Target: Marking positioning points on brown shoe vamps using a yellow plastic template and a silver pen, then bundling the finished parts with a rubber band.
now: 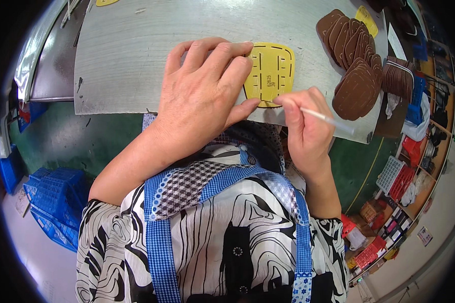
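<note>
A yellow slotted template (270, 76) with rounded corners lies near the table's front edge. A thin dark rim shows beneath its lower edge, likely a brown piece like those in the pile. My left hand (202, 81) holds the template down along its left side, with fingertips near its top and the thumb at its lower left corner. My right hand (308, 123) is closed round a slim white pen (318, 116), its tip hidden by my fingers at the template's lower edge. To the right, several brown slotted pieces (356, 91) lie in an overlapping pile.
A bundle of brown pieces (398, 80) stands beside the pile, at the grey table's (131, 60) right edge. Another yellow template (367, 20) lies behind the pile. Blue crates (58, 202) sit on the floor at left. Shelves with baskets (402, 177) line the right side.
</note>
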A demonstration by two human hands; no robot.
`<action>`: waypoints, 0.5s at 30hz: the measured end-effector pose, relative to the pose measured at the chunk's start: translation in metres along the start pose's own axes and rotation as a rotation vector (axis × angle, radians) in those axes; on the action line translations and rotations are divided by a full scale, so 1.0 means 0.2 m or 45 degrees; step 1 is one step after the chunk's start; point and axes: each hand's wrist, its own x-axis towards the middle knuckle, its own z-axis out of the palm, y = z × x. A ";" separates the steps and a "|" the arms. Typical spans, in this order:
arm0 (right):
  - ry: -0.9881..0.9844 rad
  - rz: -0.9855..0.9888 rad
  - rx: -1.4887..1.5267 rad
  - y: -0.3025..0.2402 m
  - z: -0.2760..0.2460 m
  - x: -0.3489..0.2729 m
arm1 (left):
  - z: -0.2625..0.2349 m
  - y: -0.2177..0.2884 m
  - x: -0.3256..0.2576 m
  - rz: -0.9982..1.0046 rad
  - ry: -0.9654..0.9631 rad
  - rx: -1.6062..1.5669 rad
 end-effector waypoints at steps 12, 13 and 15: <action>0.288 0.110 0.069 0.11 0.06 0.18 | 0.01 0.01 -0.01 0.037 -0.022 0.063; 0.284 0.111 0.073 0.11 0.06 0.16 | 0.01 0.01 -0.01 0.032 -0.025 0.063; 0.247 0.127 0.114 0.10 0.05 0.10 | 0.01 0.00 -0.02 0.035 -0.021 0.079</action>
